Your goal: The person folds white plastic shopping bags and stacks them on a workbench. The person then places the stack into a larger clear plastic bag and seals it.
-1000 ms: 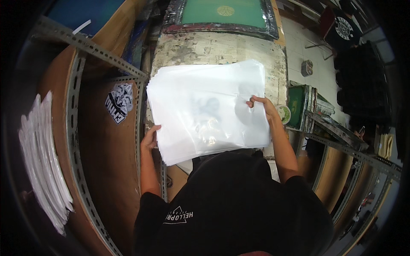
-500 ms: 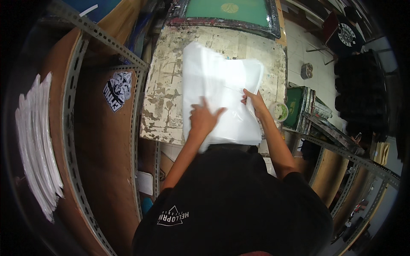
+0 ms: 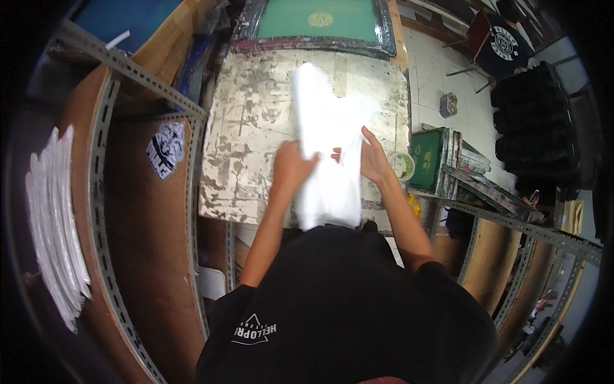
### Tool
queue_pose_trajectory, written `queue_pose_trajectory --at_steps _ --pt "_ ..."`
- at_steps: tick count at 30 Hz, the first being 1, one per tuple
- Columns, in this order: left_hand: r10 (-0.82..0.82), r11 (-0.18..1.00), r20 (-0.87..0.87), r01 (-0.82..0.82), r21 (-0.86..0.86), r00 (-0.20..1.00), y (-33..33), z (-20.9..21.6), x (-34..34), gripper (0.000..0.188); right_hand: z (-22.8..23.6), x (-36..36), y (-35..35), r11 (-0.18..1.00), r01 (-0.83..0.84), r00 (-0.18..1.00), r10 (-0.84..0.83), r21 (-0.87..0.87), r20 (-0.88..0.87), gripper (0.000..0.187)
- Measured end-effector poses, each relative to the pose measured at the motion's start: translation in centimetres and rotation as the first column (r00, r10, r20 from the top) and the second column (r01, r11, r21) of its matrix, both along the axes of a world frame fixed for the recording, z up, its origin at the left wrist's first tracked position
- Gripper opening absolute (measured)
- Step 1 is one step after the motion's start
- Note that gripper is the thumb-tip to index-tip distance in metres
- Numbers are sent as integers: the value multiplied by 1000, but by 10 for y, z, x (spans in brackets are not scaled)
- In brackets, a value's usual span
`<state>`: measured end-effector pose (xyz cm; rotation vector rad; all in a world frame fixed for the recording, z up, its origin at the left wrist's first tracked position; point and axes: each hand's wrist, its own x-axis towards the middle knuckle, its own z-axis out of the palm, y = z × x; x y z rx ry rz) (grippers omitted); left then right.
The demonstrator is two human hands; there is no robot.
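A glossy white plastic bag (image 3: pixel 327 192), narrowed and partly blurred by motion, stands out over the worn, paint-stained table (image 3: pixel 240 137) in front of my body. My left hand (image 3: pixel 294 165) grips its left edge, with the fingertips curled out of sight. On the other side my right hand (image 3: pixel 374 159) holds the right edge, its thumb pointing up and some fingertips showing against the white. What the bag contains, if anything, I cannot make out.
A green printing screen in a dark frame (image 3: pixel 320 45) lies at the table's far end. Beside the right edge sits a small tub (image 3: pixel 401 166); more screens (image 3: pixel 428 160) lean beyond it. Metal-framed shelving (image 3: pixel 99 166) stands at left, with a white stack (image 3: pixel 56 224).
The white bag was spread wide and is now gathered into a narrower shape. My left hand has moved up to its left edge, and my right hand has come slightly inward.
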<state>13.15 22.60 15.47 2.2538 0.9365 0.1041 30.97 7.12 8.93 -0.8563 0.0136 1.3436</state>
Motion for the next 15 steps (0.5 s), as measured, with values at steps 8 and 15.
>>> queue_pose_trajectory --at_steps 8,15 --pt "241 896 -9 -226 -382 971 -23 -49 10 116 3 -19 12 949 154 862 6 -275 506 55" --pt "142 972 402 -50 -232 905 -20 39 -2 147 89 -80 40 946 279 517 -291 163 805 70"
